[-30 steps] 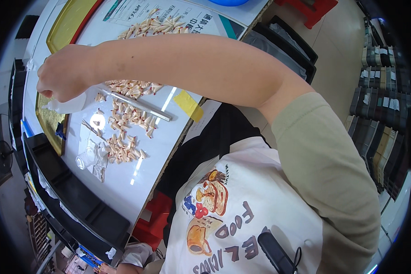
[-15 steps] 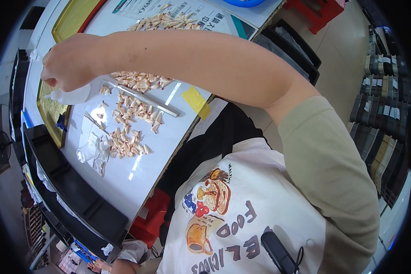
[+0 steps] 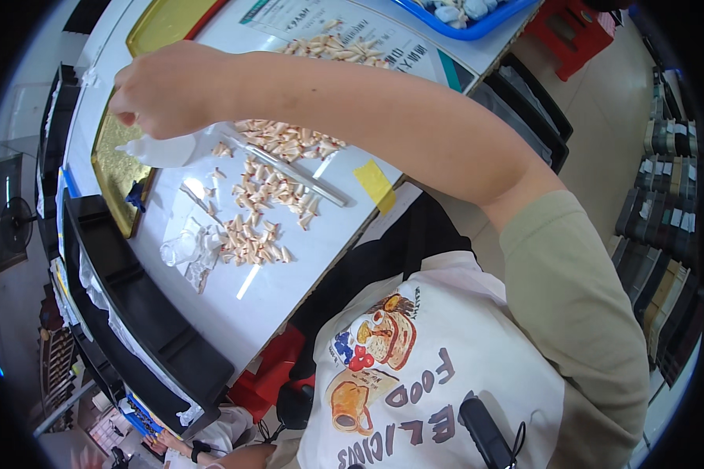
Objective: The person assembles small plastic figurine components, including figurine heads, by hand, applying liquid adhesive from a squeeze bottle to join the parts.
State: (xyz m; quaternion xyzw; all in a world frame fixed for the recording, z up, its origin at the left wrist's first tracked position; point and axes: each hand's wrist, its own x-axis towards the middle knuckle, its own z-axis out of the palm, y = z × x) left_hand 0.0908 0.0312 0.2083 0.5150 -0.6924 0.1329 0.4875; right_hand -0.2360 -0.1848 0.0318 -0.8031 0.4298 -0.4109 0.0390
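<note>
A small clear plastic bag (image 3: 164,148) is pinched at its top by the right hand (image 3: 160,90), fingers closed tight, above the white table (image 3: 289,258) near the gold tray (image 3: 117,168). It looks light, soft and slippery, so the top edge is best gripped. The left hand cannot be seen.

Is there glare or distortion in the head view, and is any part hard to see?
Head view: bright glare streaks on the white table; fisheye bends the table edge and black trays; black vignette at the corners; right hand sharp, holding a clear bag; small tan pieces clear.
</note>
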